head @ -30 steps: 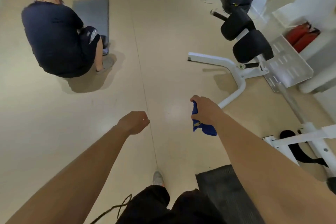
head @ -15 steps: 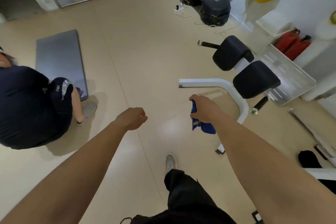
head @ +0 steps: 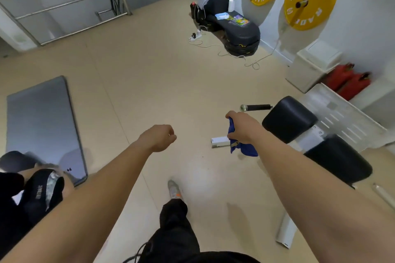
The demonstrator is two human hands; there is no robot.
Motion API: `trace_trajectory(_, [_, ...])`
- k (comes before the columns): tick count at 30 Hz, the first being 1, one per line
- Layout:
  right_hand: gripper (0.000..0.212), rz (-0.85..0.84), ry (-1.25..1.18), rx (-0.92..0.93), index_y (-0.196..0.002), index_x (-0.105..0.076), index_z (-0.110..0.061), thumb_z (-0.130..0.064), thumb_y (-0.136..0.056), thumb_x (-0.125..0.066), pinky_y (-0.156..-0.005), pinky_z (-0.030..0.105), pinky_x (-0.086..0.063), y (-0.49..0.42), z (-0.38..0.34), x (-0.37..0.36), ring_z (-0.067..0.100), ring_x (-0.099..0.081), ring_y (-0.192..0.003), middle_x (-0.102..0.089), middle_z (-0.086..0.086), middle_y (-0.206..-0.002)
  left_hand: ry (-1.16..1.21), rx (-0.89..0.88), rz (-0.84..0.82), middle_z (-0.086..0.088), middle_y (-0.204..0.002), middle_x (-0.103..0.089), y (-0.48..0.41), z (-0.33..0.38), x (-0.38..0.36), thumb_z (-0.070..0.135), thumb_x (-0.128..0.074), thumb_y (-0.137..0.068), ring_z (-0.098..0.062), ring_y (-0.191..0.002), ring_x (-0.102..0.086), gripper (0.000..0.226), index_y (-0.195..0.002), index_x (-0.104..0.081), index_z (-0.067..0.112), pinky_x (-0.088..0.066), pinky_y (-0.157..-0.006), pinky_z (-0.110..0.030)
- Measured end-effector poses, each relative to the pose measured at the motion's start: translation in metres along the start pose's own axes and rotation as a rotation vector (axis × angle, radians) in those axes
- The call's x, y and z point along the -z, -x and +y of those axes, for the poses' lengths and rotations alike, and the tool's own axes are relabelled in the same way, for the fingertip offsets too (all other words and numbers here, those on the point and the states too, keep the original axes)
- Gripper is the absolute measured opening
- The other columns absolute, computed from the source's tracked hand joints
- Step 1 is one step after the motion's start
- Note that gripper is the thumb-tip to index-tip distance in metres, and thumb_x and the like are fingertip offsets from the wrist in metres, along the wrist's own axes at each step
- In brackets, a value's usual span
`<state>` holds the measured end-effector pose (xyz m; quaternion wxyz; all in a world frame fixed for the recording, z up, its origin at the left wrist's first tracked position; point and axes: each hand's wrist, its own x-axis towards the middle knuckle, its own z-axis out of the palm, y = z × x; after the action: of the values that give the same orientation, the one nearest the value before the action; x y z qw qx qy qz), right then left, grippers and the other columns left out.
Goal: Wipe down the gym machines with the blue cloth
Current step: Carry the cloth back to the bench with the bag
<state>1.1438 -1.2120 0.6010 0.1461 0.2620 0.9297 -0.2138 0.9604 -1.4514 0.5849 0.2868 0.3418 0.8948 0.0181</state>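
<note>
Now the person has closed on the machine (head: 307,139): within the last second its two black pads (head: 288,119) have swung from well ahead to just beside the right forearm. The crouching person (head: 32,194) has slid away to the near left corner of the floor, by the grey mat (head: 42,126). The hold has not changed. The right grip (head: 243,129) stays closed on the cloth (head: 243,149), which is bunched in the fist with its loose end hanging below, in the air above the floor and touching nothing. The white frame foot (head: 220,142) lies on the floor just past it. The left grip (head: 159,137) stays curled into a fist with nothing in it. For the task, this looks like the end of the walk-up and not yet the wiping, since the cloth has met no surface of the machine. The farther pad and the handle (head: 255,107) now seem the closest parts to the cloth, so the likely next need is to spread the bunched cloth flat and bring it onto the padding.
</note>
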Motion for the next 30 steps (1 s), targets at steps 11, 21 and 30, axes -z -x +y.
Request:
trace_trajectory(11, [0.066,0.058,-0.111,-0.150,-0.141,-0.041,-0.024,-0.024,-0.083,-0.073,-0.088,0.042,-0.051,-0.268,-0.049,0.117,0.028,-0.057,-0.105,-0.053,0.005,-0.122,-0.107,-0.124,-0.056,0.004,-0.113,-0.063,-0.285,-0.058,0.190,0.041,-0.045,-0.095,-0.018,-0.100,-0.056,0.029,-0.114,-0.061,0.027,-0.050,-0.085,-0.033])
trace_trajectory(21, [0.065,0.085,-0.160,-0.265,-0.140,-0.042,-0.025,-0.022,-0.082,-0.072,-0.082,0.039,-0.052,-0.502,0.000,0.196,0.027,-0.057,-0.102,-0.053,0.003,-0.120,-0.160,-0.250,-0.085,0.001,-0.113,-0.066,-0.548,-0.025,0.309,0.042,-0.047,-0.095,-0.022,-0.104,-0.059,0.025,-0.109,-0.061,0.026,-0.050,-0.090,-0.036])
trace_trajectory(30, [0.064,0.077,-0.186,-0.344,-0.137,-0.041,-0.025,-0.025,-0.081,-0.073,-0.084,0.040,-0.052,-0.683,0.062,0.313,0.027,-0.055,-0.098,-0.047,0.001,-0.110,-0.144,-0.302,-0.128,0.000,-0.109,-0.066,-0.747,0.050,0.426,0.039,-0.050,-0.095,-0.023,-0.101,-0.059,0.023,-0.107,-0.061,0.023,-0.051,-0.088,-0.035])
